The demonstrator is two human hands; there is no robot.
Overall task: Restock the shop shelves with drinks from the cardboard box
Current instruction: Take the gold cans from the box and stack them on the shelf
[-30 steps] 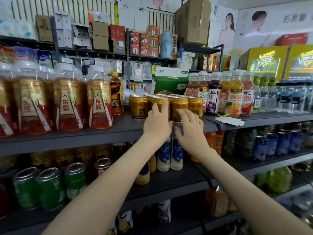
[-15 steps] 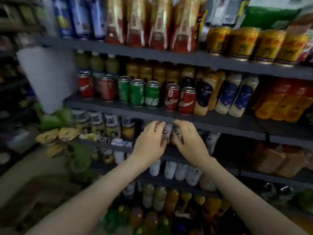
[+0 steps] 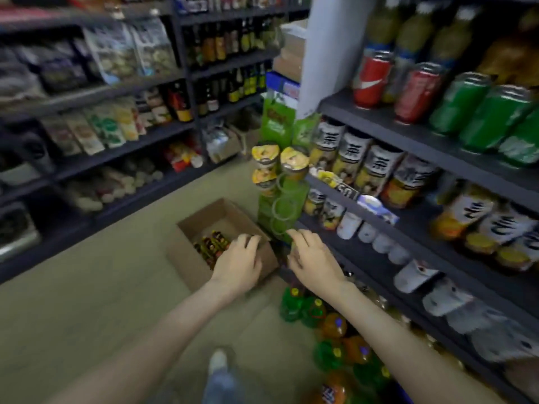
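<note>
Floor [image 3: 87,301]: open room is seen left of the cardboard box [image 3: 186,258].
Drinks [image 3: 211,246]: small bottles are stood inside the box.
Left hand [image 3: 239,263]: held over the box's right wall, fingers loosely bent, empty.
Right hand [image 3: 313,260]: just right of the box, loosely bent, empty.
Shelves [image 3: 408,135]: stocked, right of the box.

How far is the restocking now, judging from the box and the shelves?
Done: the right shelves look mostly full. In hand: nothing; the left hand and right hand hover empty by the box. Left: several bottles lie in it.
</note>
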